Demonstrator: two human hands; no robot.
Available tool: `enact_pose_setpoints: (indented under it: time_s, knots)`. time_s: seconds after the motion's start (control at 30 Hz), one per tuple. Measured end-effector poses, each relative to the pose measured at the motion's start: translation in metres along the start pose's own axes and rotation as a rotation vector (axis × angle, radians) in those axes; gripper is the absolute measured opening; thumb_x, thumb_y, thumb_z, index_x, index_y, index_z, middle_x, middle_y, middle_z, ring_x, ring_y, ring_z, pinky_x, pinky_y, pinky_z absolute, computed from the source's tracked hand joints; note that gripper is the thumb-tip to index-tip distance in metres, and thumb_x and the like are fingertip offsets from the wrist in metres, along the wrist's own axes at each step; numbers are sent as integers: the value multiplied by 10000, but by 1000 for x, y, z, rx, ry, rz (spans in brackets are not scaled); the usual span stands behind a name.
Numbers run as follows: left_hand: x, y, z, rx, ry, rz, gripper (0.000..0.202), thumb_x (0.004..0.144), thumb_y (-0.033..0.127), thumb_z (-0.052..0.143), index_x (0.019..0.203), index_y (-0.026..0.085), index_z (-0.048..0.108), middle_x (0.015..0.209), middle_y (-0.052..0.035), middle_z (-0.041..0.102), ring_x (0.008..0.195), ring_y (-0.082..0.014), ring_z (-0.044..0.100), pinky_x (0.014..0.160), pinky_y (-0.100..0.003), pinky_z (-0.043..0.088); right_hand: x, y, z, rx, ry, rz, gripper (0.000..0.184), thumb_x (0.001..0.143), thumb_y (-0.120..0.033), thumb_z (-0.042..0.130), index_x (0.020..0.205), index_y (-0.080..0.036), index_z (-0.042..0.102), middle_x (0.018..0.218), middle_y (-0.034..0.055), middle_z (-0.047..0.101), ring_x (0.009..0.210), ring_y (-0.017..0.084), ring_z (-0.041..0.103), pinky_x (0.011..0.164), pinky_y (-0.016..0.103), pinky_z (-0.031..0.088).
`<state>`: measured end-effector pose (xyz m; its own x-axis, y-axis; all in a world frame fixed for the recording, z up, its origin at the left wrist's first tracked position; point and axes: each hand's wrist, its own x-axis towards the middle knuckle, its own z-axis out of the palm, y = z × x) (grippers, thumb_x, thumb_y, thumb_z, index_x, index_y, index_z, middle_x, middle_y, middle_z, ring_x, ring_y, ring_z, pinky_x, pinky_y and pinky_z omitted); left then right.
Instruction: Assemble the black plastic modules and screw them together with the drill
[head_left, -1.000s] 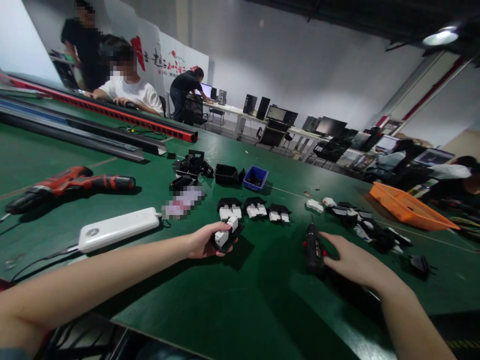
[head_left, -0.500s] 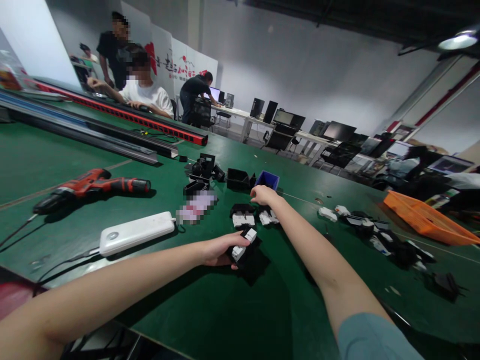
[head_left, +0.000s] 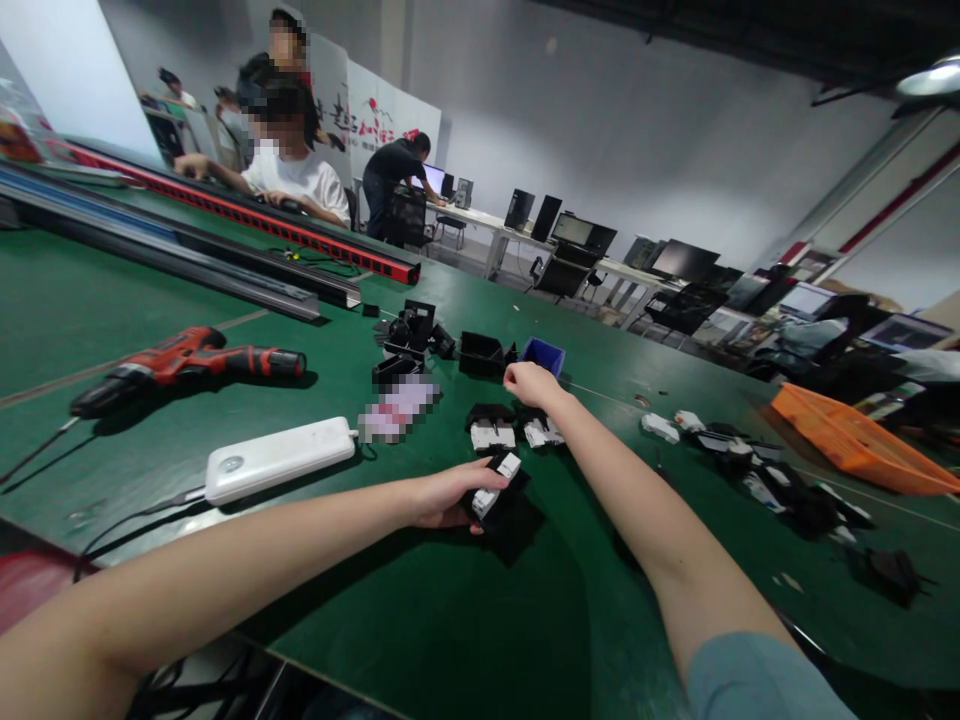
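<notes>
My left hand is wrapped around a black-and-white plastic part, its thumb lying on the white face. The part is held tilted, low over the green table. Farther forward, my right hand is closed at the near side of a blue bin. Its fingertips are curled under, so what they may pinch is hidden. Two similar parts, a left one and a right one, lie between my hands. My right wrist partly covers the right one.
A black bin stands beside the blue one, near black pieces. Leftward lie a red-black power drill, a white power strip and long metal rails. On the right are more parts and an orange crate. Several people are beyond.
My right hand has drawn back slightly from the blue bin, its fingers more curled. The left hand keeps its hold on the part. A standing person in the background has moved right.
</notes>
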<state>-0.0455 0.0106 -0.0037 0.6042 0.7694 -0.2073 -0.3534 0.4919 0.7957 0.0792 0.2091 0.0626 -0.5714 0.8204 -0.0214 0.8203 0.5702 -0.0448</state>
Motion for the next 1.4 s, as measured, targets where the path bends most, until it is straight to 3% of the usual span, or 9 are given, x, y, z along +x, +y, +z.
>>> enact_pose_setpoints:
  time_s: [0.1,0.2,0.3,0.4,0.57,0.73,0.87,1.03,1.4]
  knots:
    - [-2,1,4,97,158,53,465,752,366,677,1157,232,491,839,-7,586,653,-132,574,490,-204,394,-46,-5,1,58,191,-28,262,961,-257,399,1077,-145,606,1141,129,634,1004,209,574,845,301,415]
    - [-2,2,2,409,338,294,585,729,336,710,1244,222,457,955,-34,607,782,-157,593,666,-257,471,-112,-9,21,264,409,-77,189,941,-286,445,961,-176,598,967,84,648,820,186,580,755,292,421]
    - [4,0,-6,801,438,531,657,692,316,744,1264,203,440,1080,-68,598,954,-221,591,875,-350,469,-170,-11,52,378,359,-59,116,912,-256,492,894,-197,590,865,45,630,680,161,547,645,283,403]
    - [15,-7,-13,1021,534,588,683,709,316,716,1298,195,394,1149,-89,572,1019,-250,588,921,-406,465,-200,-9,76,415,326,-20,80,895,-226,518,870,-202,590,851,30,618,659,149,542,626,278,399]
    - [27,-16,-10,1176,565,654,741,719,336,717,1338,191,335,1287,-126,494,1148,-265,544,999,-424,444,-203,1,87,475,326,-61,101,884,-173,527,919,-196,619,912,43,619,760,161,574,651,277,415]
    - [32,-22,1,1268,559,678,833,703,330,733,1376,186,262,1332,-146,425,1225,-286,489,1045,-445,418,-205,-4,84,664,348,-118,259,912,-263,546,1162,-201,576,1003,58,606,710,140,553,643,282,434]
    - [34,-27,6,1364,514,670,942,657,265,747,1419,186,198,1335,-162,366,1210,-307,495,1007,-460,456,-205,-13,83,765,337,-116,244,876,-378,621,1026,-187,595,881,27,607,653,134,520,581,265,401]
    - [32,-28,8,1436,505,648,945,654,194,722,1439,226,197,1332,-151,334,1113,-285,554,926,-454,514,-206,-16,82,644,371,-103,213,859,-386,640,820,-185,582,785,14,598,677,149,533,583,267,368]
    - [30,-20,1,1325,543,688,940,688,322,769,1432,215,204,1387,-136,388,1300,-289,426,1116,-462,348,-209,-2,87,406,321,-68,354,885,-285,544,1222,-179,574,1064,91,596,924,215,602,746,314,470]
